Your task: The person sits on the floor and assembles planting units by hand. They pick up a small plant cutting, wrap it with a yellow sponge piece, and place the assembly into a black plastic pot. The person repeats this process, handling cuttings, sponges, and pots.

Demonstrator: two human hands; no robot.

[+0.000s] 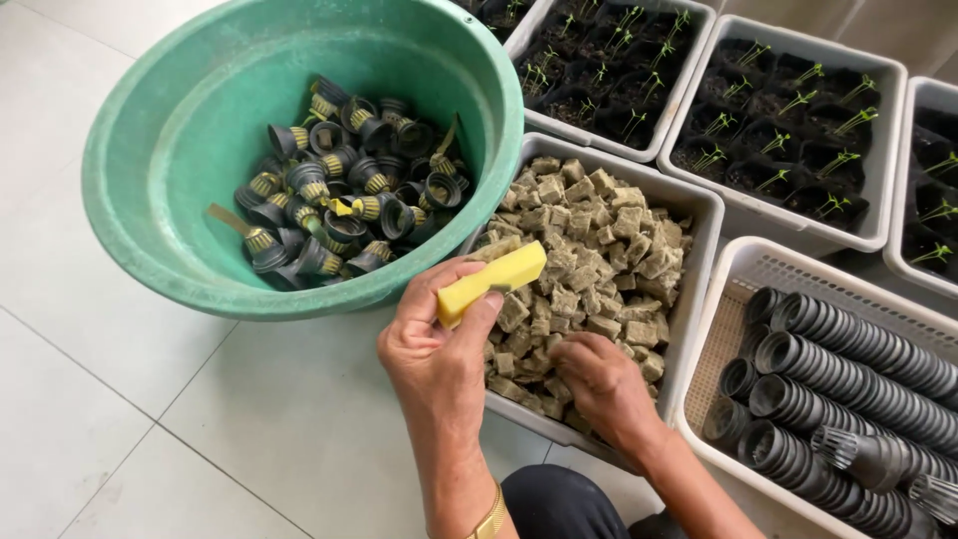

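Observation:
My left hand (439, 349) holds a yellow sponge strip (491, 283) between thumb and fingers, just over the near left corner of a white tray (699, 205) full of brownish-green sponge cubes (589, 250). My right hand (599, 384) reaches down into the cubes at the tray's near edge, fingers curled among them; what it grips is hidden. A gold watch band (491, 519) shows on my left wrist.
A large green basin (160, 150) at the left holds several black net cups with yellow sponge. A white basket (743, 265) at the right holds stacked black net cups (848, 369). Trays of seedlings (778, 130) sit behind. Pale floor tiles (120, 419) lie to the left.

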